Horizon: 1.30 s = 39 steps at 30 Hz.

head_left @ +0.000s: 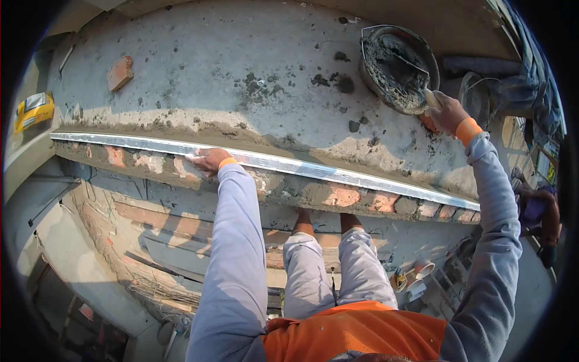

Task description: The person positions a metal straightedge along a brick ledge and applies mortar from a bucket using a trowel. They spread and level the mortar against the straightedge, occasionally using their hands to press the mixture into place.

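A long silver metal straightedge (pixel 283 164) lies along the edge of a brick-and-mortar ledge (pixel 344 196). My left hand (pixel 209 160) grips its near side left of the middle, fingers partly hidden. At the upper right, my right hand (pixel 449 114) is closed around the pale handle of a trowel (pixel 432 98). The trowel's blade reaches into grey wet mortar (pixel 392 63) in a dark round bucket (pixel 369 81) with a wire handle. A strip of smoothed mortar runs along the straightedge's far side.
A broken brick (pixel 120 73) and scattered mortar lumps (pixel 345 84) lie on the concrete slab (pixel 199 54). A yellow bag (pixel 35 111) is at the far left. Below the ledge are planks (pixel 163 220), a ladder (pixel 449 286) and, at right, another person (pixel 538 211).
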{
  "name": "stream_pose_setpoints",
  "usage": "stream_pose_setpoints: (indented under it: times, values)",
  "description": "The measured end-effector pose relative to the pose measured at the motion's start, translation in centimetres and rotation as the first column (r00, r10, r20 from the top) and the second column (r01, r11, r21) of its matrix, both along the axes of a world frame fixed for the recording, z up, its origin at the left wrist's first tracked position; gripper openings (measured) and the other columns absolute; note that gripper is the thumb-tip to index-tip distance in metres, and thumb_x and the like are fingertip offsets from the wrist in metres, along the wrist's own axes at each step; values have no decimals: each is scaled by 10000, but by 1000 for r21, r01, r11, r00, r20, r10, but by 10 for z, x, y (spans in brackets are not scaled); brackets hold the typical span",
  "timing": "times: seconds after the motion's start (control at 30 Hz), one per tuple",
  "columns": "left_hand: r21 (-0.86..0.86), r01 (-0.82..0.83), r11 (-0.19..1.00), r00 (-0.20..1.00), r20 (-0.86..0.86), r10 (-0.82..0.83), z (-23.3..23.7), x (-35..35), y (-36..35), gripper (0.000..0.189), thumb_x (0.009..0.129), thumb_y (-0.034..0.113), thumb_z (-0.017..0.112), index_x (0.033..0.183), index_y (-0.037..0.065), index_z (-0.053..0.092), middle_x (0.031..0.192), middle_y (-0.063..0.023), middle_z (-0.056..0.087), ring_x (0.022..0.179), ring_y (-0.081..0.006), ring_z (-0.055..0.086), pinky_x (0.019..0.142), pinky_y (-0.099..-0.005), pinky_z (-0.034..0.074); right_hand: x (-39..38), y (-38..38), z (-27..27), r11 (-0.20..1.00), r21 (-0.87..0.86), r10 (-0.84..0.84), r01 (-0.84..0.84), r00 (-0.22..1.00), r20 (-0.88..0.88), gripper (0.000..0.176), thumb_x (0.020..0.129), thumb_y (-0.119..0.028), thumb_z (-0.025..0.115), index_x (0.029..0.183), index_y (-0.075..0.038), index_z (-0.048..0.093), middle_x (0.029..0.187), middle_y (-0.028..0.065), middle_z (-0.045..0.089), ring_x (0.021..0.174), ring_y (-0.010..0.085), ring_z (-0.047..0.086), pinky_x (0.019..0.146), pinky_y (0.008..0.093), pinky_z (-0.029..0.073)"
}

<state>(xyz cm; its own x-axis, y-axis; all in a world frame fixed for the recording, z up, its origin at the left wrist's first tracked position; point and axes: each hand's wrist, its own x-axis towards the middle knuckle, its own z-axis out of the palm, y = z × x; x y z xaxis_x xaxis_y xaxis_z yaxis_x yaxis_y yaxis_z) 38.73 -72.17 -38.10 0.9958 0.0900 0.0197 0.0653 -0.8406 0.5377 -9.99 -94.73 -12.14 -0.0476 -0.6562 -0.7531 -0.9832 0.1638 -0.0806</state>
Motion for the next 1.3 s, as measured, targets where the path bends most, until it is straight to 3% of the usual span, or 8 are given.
stream_pose_setpoints:
  times: [0.3,0.37,0.53,0.63,0.77,0.83,0.87,1.3]
  values:
    - [-88,-2,996,993,-117,-8,48,-22,-16,447,1000,347,369,1409,167,378,1337,-143,516,1197,-322,524,1028,-421,410,-74,38,31,892,104,-447,440,825,345,289,900,-201,497,1135,-33,505,656,32,480,392,111,474,294,253,373]
    - [50,-44,998,988,-145,51,38,-19,-17,467,1013,359,340,1420,134,375,1341,-155,506,1245,-303,467,1064,-454,318,-56,43,34,620,250,-775,744,530,344,274,916,-256,469,1074,-34,503,671,29,497,400,108,474,302,242,386]
    - [-106,-41,994,982,-188,20,31,-14,-11,465,1022,329,338,1425,96,356,1375,-129,482,1217,-298,492,1065,-458,339,-29,15,-43,262,667,-952,698,75,295,278,972,-341,449,1007,-72,509,653,-30,490,404,45,440,329,218,416]
    - [-136,-20,991,985,-173,-4,23,-10,-14,474,1021,336,346,1426,90,350,1372,-124,480,1202,-304,501,1050,-438,359,-15,22,-56,250,642,-945,725,41,323,235,958,-290,468,1000,-63,508,657,-22,488,401,65,445,342,240,434]
    - [-28,-19,999,989,-145,15,23,-11,-8,495,1015,374,361,1443,128,321,1336,-128,494,1175,-303,513,990,-383,412,7,51,-33,704,318,-709,636,601,368,252,889,-212,556,1040,-20,494,674,40,526,436,145,515,367,296,454]
    - [59,-10,998,981,-192,21,-10,3,6,482,1016,388,348,1448,176,320,1305,-131,508,1144,-287,532,942,-363,451,9,68,-34,971,-49,-227,234,966,122,317,842,-180,589,1079,-1,477,738,149,601,536,262,609,470,384,503]
    - [105,2,994,971,-237,23,14,-8,-6,483,1017,390,342,1451,179,317,1311,-130,508,1145,-284,532,945,-363,449,-24,92,-60,907,-399,168,-137,985,44,380,802,-146,592,1129,-15,449,813,248,622,692,391,639,615,467,509]
    - [118,-27,993,991,-129,42,29,-17,-13,471,1010,400,319,1426,183,360,1347,-111,486,1225,-302,471,1034,-432,352,-52,53,-51,935,-257,233,-244,970,-75,475,756,-133,608,1187,-72,419,870,258,636,849,450,608,754,508,477]
